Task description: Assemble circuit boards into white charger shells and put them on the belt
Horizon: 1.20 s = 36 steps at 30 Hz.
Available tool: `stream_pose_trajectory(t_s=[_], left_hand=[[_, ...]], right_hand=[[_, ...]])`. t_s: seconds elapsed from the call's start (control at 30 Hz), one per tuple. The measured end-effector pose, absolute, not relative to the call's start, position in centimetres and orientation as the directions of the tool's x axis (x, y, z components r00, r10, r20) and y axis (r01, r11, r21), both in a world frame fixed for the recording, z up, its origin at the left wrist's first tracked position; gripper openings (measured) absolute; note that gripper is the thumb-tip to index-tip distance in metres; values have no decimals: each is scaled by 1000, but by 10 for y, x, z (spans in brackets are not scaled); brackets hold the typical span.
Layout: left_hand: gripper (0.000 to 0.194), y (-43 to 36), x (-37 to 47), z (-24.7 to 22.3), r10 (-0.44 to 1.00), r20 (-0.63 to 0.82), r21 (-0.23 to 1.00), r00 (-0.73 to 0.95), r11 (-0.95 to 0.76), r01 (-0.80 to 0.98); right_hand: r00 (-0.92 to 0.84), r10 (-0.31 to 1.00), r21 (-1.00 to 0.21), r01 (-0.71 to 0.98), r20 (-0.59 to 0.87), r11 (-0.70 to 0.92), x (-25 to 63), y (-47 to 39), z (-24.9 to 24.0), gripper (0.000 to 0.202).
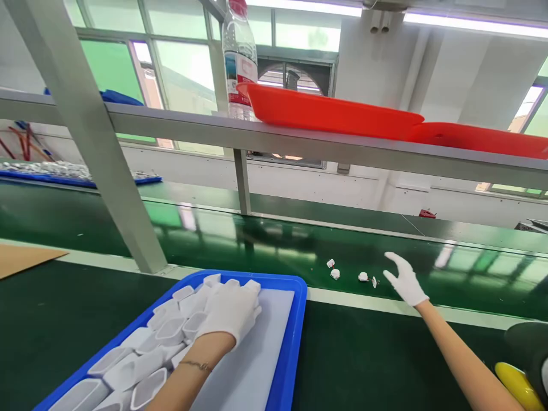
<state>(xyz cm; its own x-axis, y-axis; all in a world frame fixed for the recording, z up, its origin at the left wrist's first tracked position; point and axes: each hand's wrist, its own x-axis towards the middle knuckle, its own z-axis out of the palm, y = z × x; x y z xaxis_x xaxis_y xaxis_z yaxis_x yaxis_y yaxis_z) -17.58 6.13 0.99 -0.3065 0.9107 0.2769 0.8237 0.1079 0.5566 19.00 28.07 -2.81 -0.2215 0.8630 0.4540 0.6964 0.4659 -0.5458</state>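
The left hand (231, 313) covers some white casings (170, 328), its fingertips hidden, so I cannot tell what it pinches; the right hand (406, 282) is spread, visibly empty. Beyond the tabletop (363, 354) runs a green belt (274, 257). In the blue tray (295, 331), a sideways shove could topple the crowded casings. Loose small white parts (335, 274) on the belt could scatter if brushed.

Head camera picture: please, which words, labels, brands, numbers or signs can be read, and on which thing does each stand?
No text can be read.
Bottle label: printing is too small and blurred to read.
White pieces, blue tray, red trays: no lettering can be made out.
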Motion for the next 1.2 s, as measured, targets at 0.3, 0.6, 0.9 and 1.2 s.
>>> stream_pose_trajectory(t_s=[0.3,0.6,0.9,1.2], left_hand=[[30,67,-174,-2,915,265,257,-304,237,937],[38,47,-138,25,939,323,546,-116,-85,833],[31,28,-96,35,894,443,818,67,-433,378],[24,13,-80,38,912,410,890,-3,-400,218]], right_hand=[[-554,817,-311,757,161,574,42,273,-53,44],[-767,638,-144,640,-67,755,41,240,-16,29],[-909,410,-274,413,-72,868,145,162,16,13],[-638,672,-914,-376,376,154,136,145,46,46]])
